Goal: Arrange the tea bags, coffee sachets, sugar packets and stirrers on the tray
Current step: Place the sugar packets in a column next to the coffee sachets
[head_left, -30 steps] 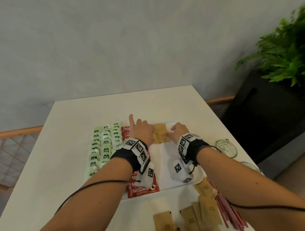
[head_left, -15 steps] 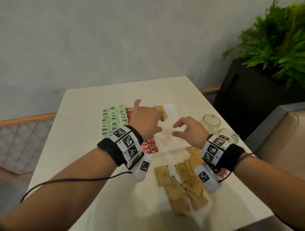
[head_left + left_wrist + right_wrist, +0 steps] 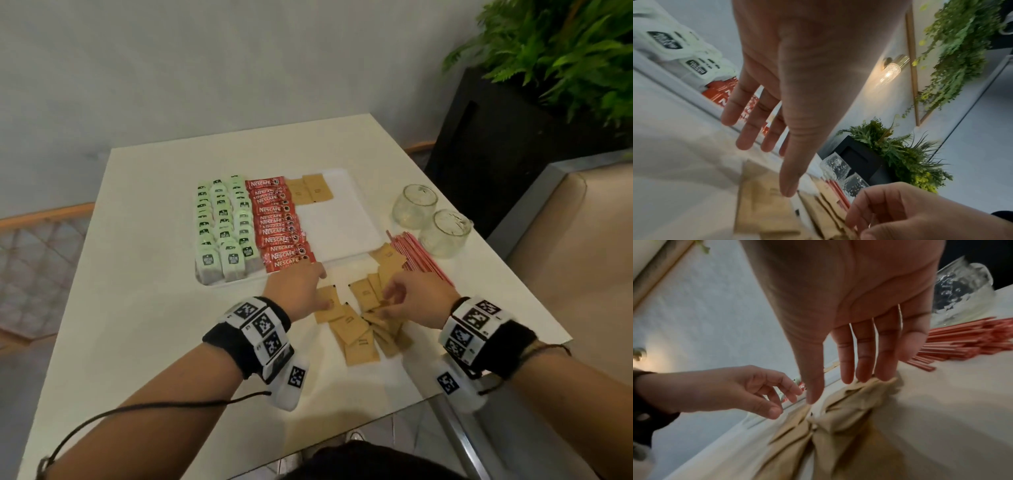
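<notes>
A white tray [image 3: 339,219] holds rows of green tea bags [image 3: 222,222], red coffee sachets [image 3: 279,226] and two brown sugar packets [image 3: 310,190] at its far end. A loose pile of sugar packets [image 3: 356,329] lies on the table in front of the tray. My left hand [image 3: 323,287] hovers over the pile's left side, fingers straight [image 3: 744,142], its thumb on or just above a packet. My right hand [image 3: 387,301] reaches into the pile and pinches packets [image 3: 859,394] between thumb and fingertips. Red stirrers [image 3: 418,257] lie right of the pile.
Two upturned glasses [image 3: 431,219] stand on the table right of the tray, close behind the stirrers. The table's [image 3: 137,308] right and near edges run close to the pile. A black planter with ferns [image 3: 513,113] stands beyond the right corner.
Both hands have drawn back from the tray's far end, where two sugar packets now lie, to the loose pile in front of the tray. The right hand now pinches packets.
</notes>
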